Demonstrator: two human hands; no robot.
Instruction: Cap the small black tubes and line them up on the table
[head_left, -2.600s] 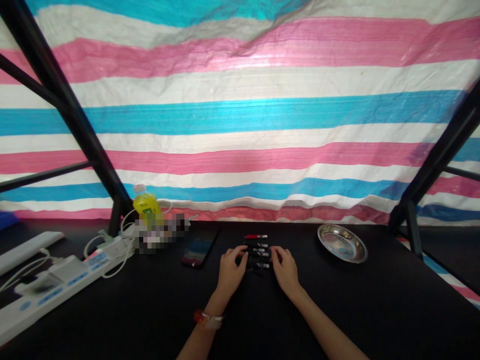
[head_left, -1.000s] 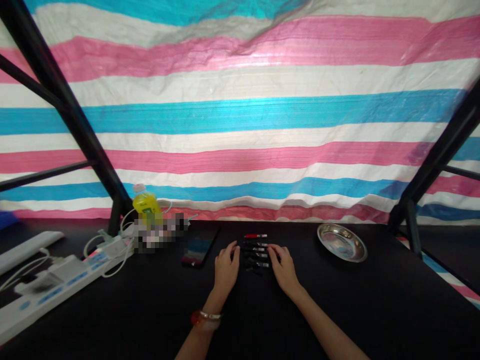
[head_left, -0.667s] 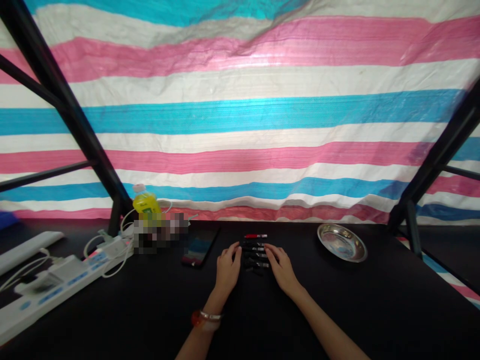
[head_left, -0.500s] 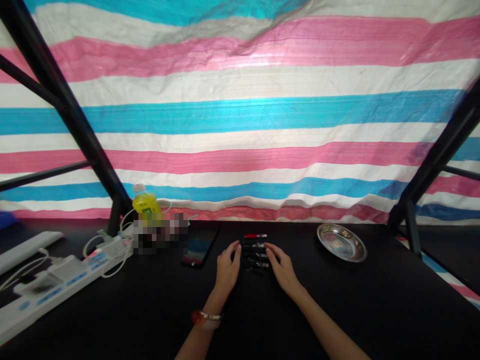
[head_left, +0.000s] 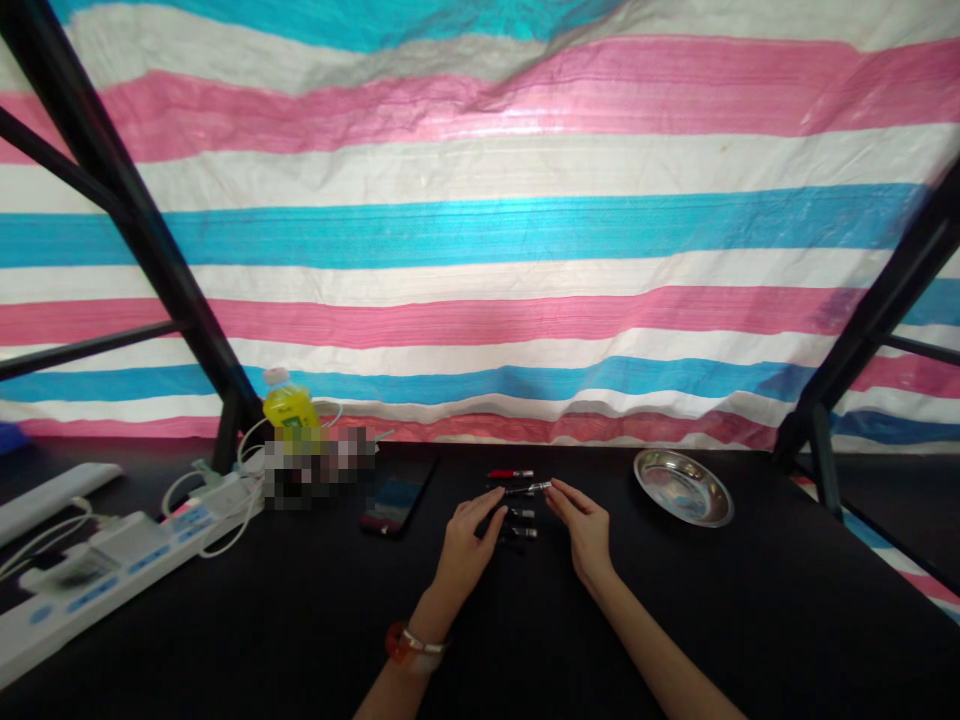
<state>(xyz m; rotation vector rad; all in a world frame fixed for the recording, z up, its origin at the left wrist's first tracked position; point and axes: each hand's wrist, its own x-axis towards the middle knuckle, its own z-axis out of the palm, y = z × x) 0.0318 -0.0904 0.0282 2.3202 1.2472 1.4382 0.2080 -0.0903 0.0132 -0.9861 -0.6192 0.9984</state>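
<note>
The right hand (head_left: 552, 487) pinched one end of a black pen (head_left: 528, 488) between closed thumb and fingertips. The left hand (head_left: 502, 501) was half open, thumb apart from the forefinger; its forefinger tip was at the pen's left end, though whether it gripped or only touched there could not be told. The held pen sloped slightly, right end farther.

Just beyond it lay the red pen (head_left: 511, 474), lengthwise left to right. On the near side, the middle pen (head_left: 522, 514) and the near pen (head_left: 523, 533) lay much the same way on the table (head_left: 525, 640).

The work looked partway along: one pen was in hand and not yet set down, while these three lay in a rough column, not evenly spaced. Something small and dark at the near end was too dim to make out. The dish (head_left: 682, 490) stood well apart, right; the phone (head_left: 401, 497) lay left.
</note>
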